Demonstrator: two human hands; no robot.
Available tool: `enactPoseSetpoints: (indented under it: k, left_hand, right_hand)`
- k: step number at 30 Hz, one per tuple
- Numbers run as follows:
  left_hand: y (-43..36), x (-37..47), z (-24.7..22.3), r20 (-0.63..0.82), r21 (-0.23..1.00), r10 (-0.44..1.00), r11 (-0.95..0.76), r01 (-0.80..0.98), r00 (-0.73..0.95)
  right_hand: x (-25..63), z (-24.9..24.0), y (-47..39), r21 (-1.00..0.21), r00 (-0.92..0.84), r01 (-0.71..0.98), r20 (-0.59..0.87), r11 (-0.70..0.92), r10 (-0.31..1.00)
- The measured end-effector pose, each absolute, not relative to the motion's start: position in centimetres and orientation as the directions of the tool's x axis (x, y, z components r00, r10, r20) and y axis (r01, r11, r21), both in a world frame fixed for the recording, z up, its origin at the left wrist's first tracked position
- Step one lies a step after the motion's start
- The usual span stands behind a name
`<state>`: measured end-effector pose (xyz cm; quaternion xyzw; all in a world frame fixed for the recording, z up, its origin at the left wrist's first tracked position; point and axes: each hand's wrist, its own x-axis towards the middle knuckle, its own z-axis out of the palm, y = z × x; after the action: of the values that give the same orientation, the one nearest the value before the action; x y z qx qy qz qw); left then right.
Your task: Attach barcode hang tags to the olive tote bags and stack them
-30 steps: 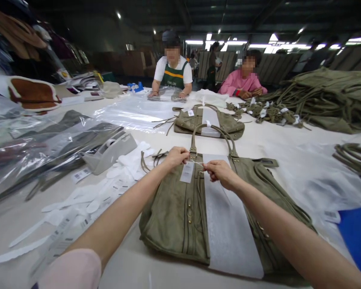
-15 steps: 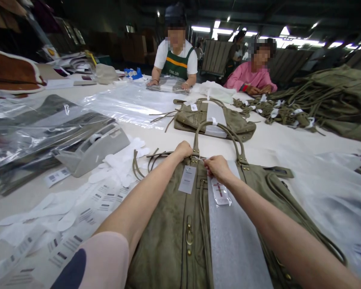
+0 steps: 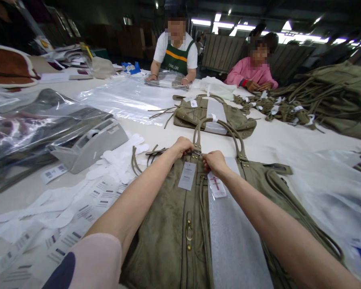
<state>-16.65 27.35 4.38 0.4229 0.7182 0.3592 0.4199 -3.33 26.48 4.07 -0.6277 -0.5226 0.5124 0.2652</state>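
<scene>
An olive green handbag (image 3: 165, 216) lies in front of me with its handles (image 3: 225, 127) pointing away. My left hand (image 3: 183, 146) is closed at the bag's top edge, left of the handle base; what it pinches is too small to name. Just right of the same handle base, my right hand (image 3: 214, 161) is closed on something small at the end of a thin string. Below my right hand hangs a white tag with a red figure (image 3: 217, 185). A grey card tag (image 3: 187, 176) rests on the bag's front. A pale paper strip (image 3: 234, 224) runs down the bag.
Another olive bag (image 3: 192, 114) lies beyond. Left are a grey tape dispenser (image 3: 92, 146), white paper pieces (image 3: 57, 200) and plastic-wrapped goods (image 3: 48, 116). Olive bags are piled (image 3: 339, 96) at the back right. Two people sit or stand across the table (image 3: 258, 146).
My left hand has risen slightly, and a thin dark piece now shows between my hands. My right hand has moved slightly up and left, with the red-figured tag shifting too.
</scene>
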Motion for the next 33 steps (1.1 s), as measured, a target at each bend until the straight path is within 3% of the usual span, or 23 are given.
enactPoseSetpoints:
  k: [8, 18, 33]
  left_hand:
    - [27.3, -17.1, 4.4, -0.315, 0.881, 0.924, 0.370, 0.296, -0.216]
    - [27.2, -17.6, 4.8, -0.418, 0.839, 0.902, 0.429, 0.334, -0.106]
    - [28.3, -18.3, 4.8, -0.441, 0.719, 0.895, 0.307, 0.623, 0.068]
  right_hand:
    - [-4.9, 4.7, 26.2, -0.879, -0.081, 0.210, -0.451, -0.427, 0.889]
    - [-5.5, 4.3, 26.1, -0.864, -0.102, 0.125, -0.499, -0.487, 0.860]
    - [-5.0, 3.7, 26.4, -0.849, -0.162, 0.127, -0.527, -0.512, 0.834]
